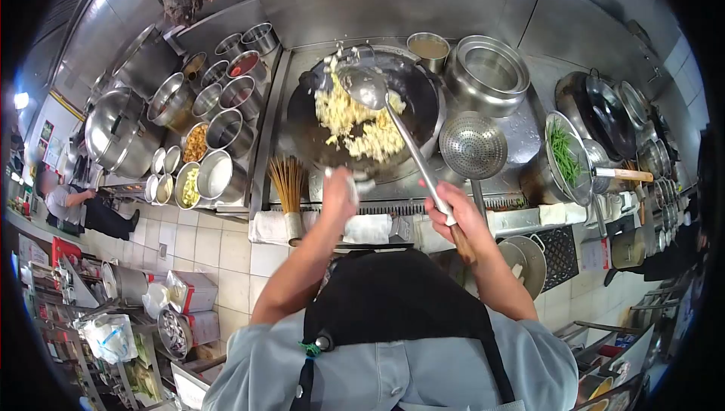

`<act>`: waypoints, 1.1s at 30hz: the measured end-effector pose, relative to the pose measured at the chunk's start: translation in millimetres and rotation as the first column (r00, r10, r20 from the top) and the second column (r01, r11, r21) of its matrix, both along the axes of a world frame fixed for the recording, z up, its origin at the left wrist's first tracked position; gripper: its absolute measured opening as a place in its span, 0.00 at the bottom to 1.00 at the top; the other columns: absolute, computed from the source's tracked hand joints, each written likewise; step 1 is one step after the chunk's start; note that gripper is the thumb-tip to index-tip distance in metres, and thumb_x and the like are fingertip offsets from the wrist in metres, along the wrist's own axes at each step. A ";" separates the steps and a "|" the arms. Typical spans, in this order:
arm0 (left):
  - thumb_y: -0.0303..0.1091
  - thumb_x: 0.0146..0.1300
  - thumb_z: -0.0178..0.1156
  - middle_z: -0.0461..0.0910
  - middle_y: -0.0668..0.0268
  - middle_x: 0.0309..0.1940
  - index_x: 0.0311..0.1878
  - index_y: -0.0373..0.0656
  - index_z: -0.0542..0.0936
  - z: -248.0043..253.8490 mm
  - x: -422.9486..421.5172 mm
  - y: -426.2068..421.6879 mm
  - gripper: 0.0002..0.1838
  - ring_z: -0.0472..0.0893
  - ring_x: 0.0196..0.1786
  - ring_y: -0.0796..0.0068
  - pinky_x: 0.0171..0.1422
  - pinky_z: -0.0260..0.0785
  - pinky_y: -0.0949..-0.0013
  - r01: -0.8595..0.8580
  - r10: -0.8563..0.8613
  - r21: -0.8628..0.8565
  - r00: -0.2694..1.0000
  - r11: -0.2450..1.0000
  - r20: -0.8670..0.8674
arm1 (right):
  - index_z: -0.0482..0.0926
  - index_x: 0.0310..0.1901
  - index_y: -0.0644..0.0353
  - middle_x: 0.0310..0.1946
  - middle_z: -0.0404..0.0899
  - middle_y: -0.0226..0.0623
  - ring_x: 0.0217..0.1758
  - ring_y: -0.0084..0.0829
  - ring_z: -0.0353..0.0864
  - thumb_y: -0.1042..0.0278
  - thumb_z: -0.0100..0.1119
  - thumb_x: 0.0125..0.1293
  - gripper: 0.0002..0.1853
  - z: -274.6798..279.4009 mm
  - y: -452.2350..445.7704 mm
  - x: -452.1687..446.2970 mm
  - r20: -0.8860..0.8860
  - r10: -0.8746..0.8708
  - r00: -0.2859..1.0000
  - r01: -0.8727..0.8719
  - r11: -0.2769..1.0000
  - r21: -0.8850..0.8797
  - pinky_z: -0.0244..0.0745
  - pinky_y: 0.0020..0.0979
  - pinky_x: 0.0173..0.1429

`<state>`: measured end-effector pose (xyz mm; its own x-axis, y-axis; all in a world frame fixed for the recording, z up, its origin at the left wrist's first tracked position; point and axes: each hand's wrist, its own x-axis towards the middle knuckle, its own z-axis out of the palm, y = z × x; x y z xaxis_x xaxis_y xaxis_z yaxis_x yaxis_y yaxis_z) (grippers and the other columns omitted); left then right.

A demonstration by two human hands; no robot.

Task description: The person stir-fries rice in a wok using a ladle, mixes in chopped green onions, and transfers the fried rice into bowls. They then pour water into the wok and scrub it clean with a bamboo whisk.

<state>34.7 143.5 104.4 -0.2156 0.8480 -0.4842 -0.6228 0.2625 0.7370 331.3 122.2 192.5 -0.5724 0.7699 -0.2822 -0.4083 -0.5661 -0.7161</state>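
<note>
A dark wok point(302, 116) sits on the stove, tilted so that food is being tossed along its far side. Pale yellow fried rice point(377, 139) lies in it, with some grains in the air above the far rim. My right hand point(457, 213) is wrapped around the handle of a long metal ladle point(365, 88), whose bowl is over the rice. My left hand point(339, 193), slightly blurred, is closed on a white cloth point(361, 184) at the wok's near rim. Any wok handle under the cloth is hidden.
A bamboo brush point(287, 188) stands left of the wok; a perforated skimmer point(473, 145) lies right. Steel ingredient containers point(229, 132) crowd the left counter. A lidless round pot point(491, 79) stands behind, and a strainer with green vegetables point(563, 153) is at right. Another person point(68, 203) stands far left.
</note>
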 end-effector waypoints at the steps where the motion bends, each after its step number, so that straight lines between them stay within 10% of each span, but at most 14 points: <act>1: 0.36 0.66 0.57 0.80 0.60 0.36 0.46 0.44 0.75 -20.6 -8.9 26.9 0.09 0.88 0.39 0.55 0.25 0.65 0.60 -0.081 0.081 -0.009 0.996 0.997 -0.047 | 0.74 0.66 0.61 0.36 0.81 0.35 0.27 0.23 0.79 0.60 0.50 0.83 0.19 -6.1 3.2 -6.2 0.023 -0.084 0.996 0.085 0.992 -0.090 0.72 0.26 0.21; 3: 0.44 0.70 0.59 0.78 0.61 0.35 0.48 0.43 0.75 -41.3 -13.2 51.4 0.14 0.84 0.34 0.59 0.26 0.65 0.60 -0.037 0.028 -0.048 0.984 0.998 -0.175 | 0.72 0.68 0.61 0.37 0.83 0.37 0.30 0.24 0.82 0.59 0.50 0.83 0.20 -18.2 15.6 -22.0 0.076 -0.240 0.968 0.251 0.934 -0.255 0.78 0.26 0.25; 7: 0.67 0.75 0.55 0.78 0.64 0.37 0.58 0.44 0.76 -24.6 -15.4 17.8 0.32 0.79 0.36 0.66 0.32 0.70 0.58 0.031 -0.087 -0.177 0.945 0.984 -0.316 | 0.66 0.75 0.53 0.51 0.83 0.40 0.42 0.31 0.88 0.67 0.54 0.81 0.24 -4.0 23.0 -31.9 -0.060 -0.168 0.984 0.176 0.969 0.175 0.89 0.33 0.39; 11: 0.56 0.77 0.56 0.84 0.62 0.44 0.60 0.46 0.79 11.5 -74.3 -47.6 0.24 0.86 0.43 0.66 0.48 0.82 0.60 -0.066 0.048 -0.110 0.987 0.992 -0.156 | 0.81 0.62 0.56 0.52 0.80 0.42 0.54 0.35 0.82 0.68 0.67 0.72 0.18 -9.1 59.7 -46.7 0.253 -0.708 0.659 0.081 0.401 0.912 0.81 0.34 0.56; 12: 0.54 0.77 0.58 0.84 0.62 0.46 0.60 0.45 0.79 1.0 -104.7 -55.9 0.23 0.86 0.44 0.66 0.49 0.82 0.59 -0.135 0.136 0.018 0.966 0.991 -0.218 | 0.84 0.52 0.60 0.49 0.79 0.41 0.54 0.34 0.80 0.68 0.69 0.70 0.12 18.0 61.5 -56.1 0.330 -0.714 0.617 0.083 0.476 0.876 0.76 0.33 0.59; 14: 0.51 0.75 0.61 0.83 0.62 0.47 0.61 0.41 0.79 16.0 -149.2 -81.0 0.24 0.85 0.43 0.67 0.48 0.82 0.60 -0.103 0.128 0.083 0.901 0.991 -0.414 | 0.83 0.46 0.63 0.52 0.76 0.37 0.51 0.28 0.78 0.67 0.64 0.75 0.08 -14.0 113.6 -74.0 0.061 -0.802 0.594 0.190 0.213 0.958 0.74 0.32 0.56; 16: 0.48 0.72 0.63 0.84 0.59 0.45 0.63 0.38 0.78 10.7 -181.9 -95.4 0.26 0.85 0.44 0.67 0.48 0.81 0.61 -0.112 0.095 0.013 0.763 0.994 -0.639 | 0.76 0.35 0.63 0.34 0.78 0.36 0.41 0.29 0.81 0.59 0.54 0.82 0.17 -4.6 156.9 -92.4 -0.020 -0.638 0.770 0.417 0.479 0.772 0.76 0.33 0.54; 21: 0.53 0.66 0.67 0.84 0.37 0.55 0.63 0.24 0.77 -98.0 -229.6 -117.2 0.38 0.85 0.59 0.47 0.65 0.74 0.55 -0.144 -0.283 -0.355 0.367 0.924 -0.886 | 0.71 0.32 0.58 0.18 0.70 0.29 0.20 0.24 0.71 0.62 0.61 0.79 0.17 106.5 193.3 -107.7 -0.281 -0.688 0.669 0.639 0.340 0.690 0.70 0.31 0.29; 27: 0.58 0.65 0.65 0.86 0.38 0.52 0.62 0.27 0.80 -84.3 -216.9 -117.4 0.39 0.85 0.59 0.43 0.65 0.73 0.53 -0.164 -0.205 -0.297 0.422 0.941 -0.883 | 0.70 0.31 0.57 0.17 0.69 0.27 0.16 0.23 0.68 0.66 0.60 0.79 0.15 48.3 206.5 -139.9 -0.162 -0.796 0.583 0.556 0.245 0.795 0.65 0.29 0.23; 29: 0.58 0.65 0.65 0.86 0.38 0.51 0.61 0.28 0.81 -78.0 -212.4 -116.8 0.38 0.85 0.58 0.42 0.64 0.74 0.53 -0.190 -0.205 -0.285 0.356 0.940 -0.912 | 0.68 0.30 0.57 0.17 0.67 0.28 0.15 0.23 0.65 0.67 0.60 0.78 0.17 21.4 234.0 -152.3 -0.204 -0.636 0.744 0.568 0.443 0.693 0.63 0.29 0.21; 33: 0.59 0.65 0.65 0.86 0.37 0.52 0.63 0.28 0.79 -76.2 -211.3 -115.6 0.40 0.84 0.59 0.41 0.66 0.73 0.52 -0.241 -0.235 -0.333 0.357 0.912 -0.904 | 0.67 0.30 0.57 0.16 0.66 0.28 0.15 0.23 0.64 0.67 0.60 0.78 0.17 94.4 233.2 -163.0 -0.208 -0.643 0.737 0.585 0.453 0.673 0.64 0.32 0.21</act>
